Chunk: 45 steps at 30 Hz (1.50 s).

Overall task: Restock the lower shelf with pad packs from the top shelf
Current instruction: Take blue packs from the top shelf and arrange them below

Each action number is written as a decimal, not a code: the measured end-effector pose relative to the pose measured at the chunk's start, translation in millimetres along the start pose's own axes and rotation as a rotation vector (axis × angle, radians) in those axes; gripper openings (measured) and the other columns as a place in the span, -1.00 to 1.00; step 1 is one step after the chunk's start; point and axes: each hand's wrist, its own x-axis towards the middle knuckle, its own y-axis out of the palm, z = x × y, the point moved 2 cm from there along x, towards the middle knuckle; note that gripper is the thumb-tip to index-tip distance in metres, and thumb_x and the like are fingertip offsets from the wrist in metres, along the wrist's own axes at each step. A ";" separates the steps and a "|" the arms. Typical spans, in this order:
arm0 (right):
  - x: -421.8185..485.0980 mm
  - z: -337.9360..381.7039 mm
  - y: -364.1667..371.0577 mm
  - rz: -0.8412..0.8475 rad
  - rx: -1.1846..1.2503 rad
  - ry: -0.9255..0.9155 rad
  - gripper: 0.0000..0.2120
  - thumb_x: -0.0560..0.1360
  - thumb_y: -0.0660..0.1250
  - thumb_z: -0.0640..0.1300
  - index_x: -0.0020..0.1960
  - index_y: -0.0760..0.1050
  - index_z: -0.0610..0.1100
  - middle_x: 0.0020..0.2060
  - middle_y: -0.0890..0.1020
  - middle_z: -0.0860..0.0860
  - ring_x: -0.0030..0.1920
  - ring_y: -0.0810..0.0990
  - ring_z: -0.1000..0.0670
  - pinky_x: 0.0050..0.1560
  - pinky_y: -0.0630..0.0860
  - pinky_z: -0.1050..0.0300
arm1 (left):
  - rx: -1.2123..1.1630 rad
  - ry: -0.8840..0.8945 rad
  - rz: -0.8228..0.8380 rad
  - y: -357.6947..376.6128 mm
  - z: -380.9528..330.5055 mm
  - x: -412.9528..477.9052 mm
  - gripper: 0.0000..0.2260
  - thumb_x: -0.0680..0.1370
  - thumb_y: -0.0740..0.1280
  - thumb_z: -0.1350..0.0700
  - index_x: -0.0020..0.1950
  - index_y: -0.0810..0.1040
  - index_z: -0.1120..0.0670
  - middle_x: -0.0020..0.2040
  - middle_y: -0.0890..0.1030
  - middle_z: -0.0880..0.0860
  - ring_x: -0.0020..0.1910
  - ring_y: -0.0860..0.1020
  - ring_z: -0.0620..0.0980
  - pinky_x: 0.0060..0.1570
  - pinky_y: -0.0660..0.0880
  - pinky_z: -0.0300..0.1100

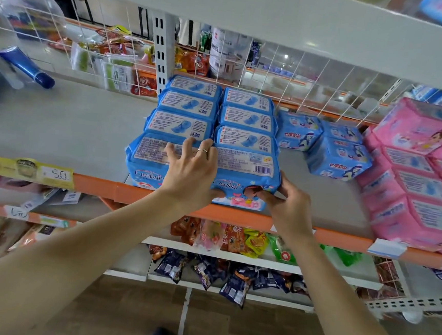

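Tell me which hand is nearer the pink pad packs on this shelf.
Right. The right hand grips the front blue packs at their right corner, toward the pink packs; the left hand grips them farther left, at their seam.

Left hand (192, 173) clasping; right hand (289, 204) pinching
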 end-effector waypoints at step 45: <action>60.2 9.3 39.0 -0.068 0.520 0.232 -0.61 0.62 0.19 -0.28 0.35 0.45 0.06 0.11 0.69 0.08 0.14 0.67 -0.01 0.02 0.64 0.06 | -0.902 -0.512 -0.041 24.2 118.3 20.3 -0.67 0.58 0.33 -0.13 0.30 0.39 -0.11 -0.04 0.62 -0.10 -0.10 0.63 -0.02 -0.21 0.56 -0.15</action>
